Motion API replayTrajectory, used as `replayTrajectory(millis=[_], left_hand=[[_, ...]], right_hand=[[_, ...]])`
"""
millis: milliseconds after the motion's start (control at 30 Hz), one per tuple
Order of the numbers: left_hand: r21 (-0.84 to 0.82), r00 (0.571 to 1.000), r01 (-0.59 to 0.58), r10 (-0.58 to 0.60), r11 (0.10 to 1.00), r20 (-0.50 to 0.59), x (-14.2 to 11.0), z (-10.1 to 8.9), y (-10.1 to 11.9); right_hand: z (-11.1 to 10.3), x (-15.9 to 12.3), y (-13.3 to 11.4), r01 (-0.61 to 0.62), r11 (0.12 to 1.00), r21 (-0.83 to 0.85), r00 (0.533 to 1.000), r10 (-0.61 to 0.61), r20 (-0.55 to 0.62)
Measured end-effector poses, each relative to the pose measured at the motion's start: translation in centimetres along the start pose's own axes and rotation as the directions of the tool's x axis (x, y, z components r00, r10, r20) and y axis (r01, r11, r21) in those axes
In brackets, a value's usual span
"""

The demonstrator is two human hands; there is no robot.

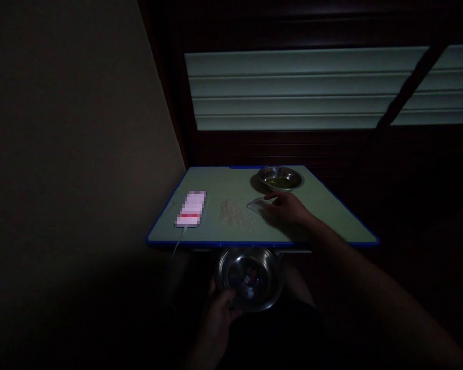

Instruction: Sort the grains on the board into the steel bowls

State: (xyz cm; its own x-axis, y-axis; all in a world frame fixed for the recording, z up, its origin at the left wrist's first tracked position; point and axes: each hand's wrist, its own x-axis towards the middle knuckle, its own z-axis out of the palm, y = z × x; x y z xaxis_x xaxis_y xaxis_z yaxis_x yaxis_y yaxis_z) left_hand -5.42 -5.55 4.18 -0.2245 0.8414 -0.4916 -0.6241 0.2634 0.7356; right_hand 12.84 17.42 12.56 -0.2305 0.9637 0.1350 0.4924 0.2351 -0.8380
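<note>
My left hand (219,304) is closed on the rim of a shiny metal bowl (224,267), held just under the table's front edge. Inside that bowl shows a small patch with a label or a reflection; I cannot tell which. Over the table my right hand (287,206) pinches a thin, translucent, pale-edged piece (257,203), whose kind is too dim to make out. Left of it, a loose spread of small pale grains (235,215) lies on the tabletop. Behind my right hand stands a second metal bowl (299,177) with greenish contents (280,182).
The small pale green table (216,180) has a blue edge. A lit phone (192,209) lies at its left, with a white cable (177,242) hanging over the front edge. A wall (81,128) rises at left, and dark wood with pale slats (293,87) stands behind.
</note>
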Motion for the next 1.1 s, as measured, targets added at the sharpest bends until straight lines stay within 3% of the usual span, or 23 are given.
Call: replayTrajectory(millis=[267, 600, 867, 1100], left_hand=[[-0.103, 1.0, 0.006, -0.007, 0.995, -0.013, 0.4, 0.8, -0.5], [-0.165, 1.0, 0.013, -0.009, 0.986, 0.03, 1.0, 1.6, -0.6], [-0.142, 0.997, -0.025, 0.035, 0.99, 0.07, 0.3, 2.2, 0.1], [-0.153, 0.993, -0.046, 0.062, 0.987, 0.1, 0.3, 2.4, 0.4]], right_hand=[[2.0, 2.7, 0.1, 0.052, 0.996, -0.066, 0.998, -0.049, 0.051], [1.6, 1.4, -0.8, 0.042, 0.998, -0.039, 0.978, -0.034, 0.207], [1.3, -0.4, -2.2, 0.009, 0.997, -0.08, 0.929, 0.021, 0.369], [1.2, -1.8, -2.6, 0.044, 0.992, -0.119, 0.915, 0.008, 0.403]])
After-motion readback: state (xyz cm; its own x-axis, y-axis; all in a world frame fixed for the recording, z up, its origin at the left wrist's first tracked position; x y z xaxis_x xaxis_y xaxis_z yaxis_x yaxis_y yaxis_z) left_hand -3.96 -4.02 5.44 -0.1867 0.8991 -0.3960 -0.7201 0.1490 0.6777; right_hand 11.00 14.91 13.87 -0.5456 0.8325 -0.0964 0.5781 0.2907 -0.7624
